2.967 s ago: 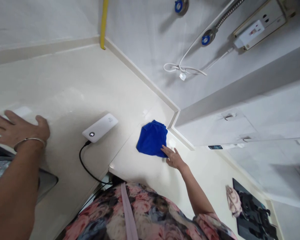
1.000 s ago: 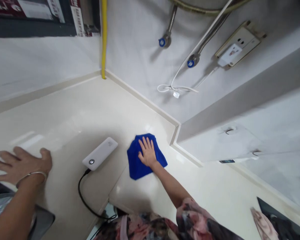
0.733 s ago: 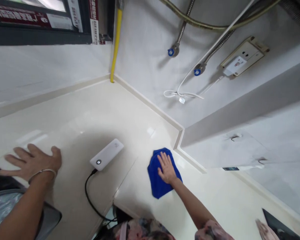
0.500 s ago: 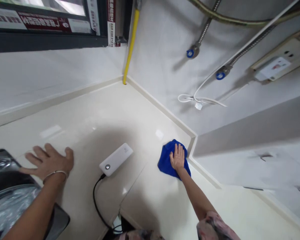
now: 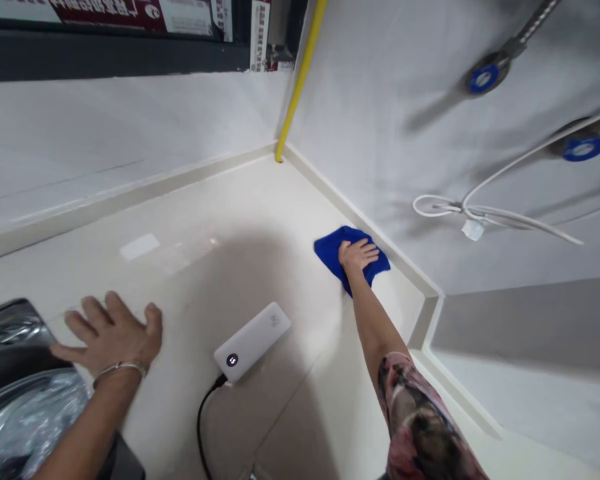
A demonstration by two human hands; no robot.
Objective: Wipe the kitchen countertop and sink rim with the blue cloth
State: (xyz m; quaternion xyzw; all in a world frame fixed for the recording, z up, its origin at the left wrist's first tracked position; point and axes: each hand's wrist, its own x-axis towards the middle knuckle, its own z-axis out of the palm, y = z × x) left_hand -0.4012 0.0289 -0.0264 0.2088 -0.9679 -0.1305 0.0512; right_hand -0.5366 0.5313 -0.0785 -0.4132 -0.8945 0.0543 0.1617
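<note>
My right hand point(image 5: 360, 255) lies palm down on a blue cloth point(image 5: 337, 248), fingers stretched out and pressing it against the pale countertop point(image 5: 240, 193). The cloth is spread flat beside the raised edge strip at the right wall. My left hand point(image 5: 115, 333) is open with fingers spread, resting on the counter next to a dark glossy appliance point(image 5: 25, 360); nothing is in it. Between the two hands lies a white power bank point(image 5: 253, 341) with a lit display and a black cable point(image 5: 201, 420) plugged into its near end.
A yellow pipe point(image 5: 301, 80) enters the counter at the back corner. Blue-handled valves point(image 5: 485, 79) and a bundled white cable point(image 5: 473, 210) hang on the right wall. A dark window frame point(image 5: 115, 53) with taped strips is above the left wall.
My right hand has slid the blue cloth away from me along the right edge, toward the back corner. The view has shifted closer to the wall. My left hand keeps its place on the counter.
</note>
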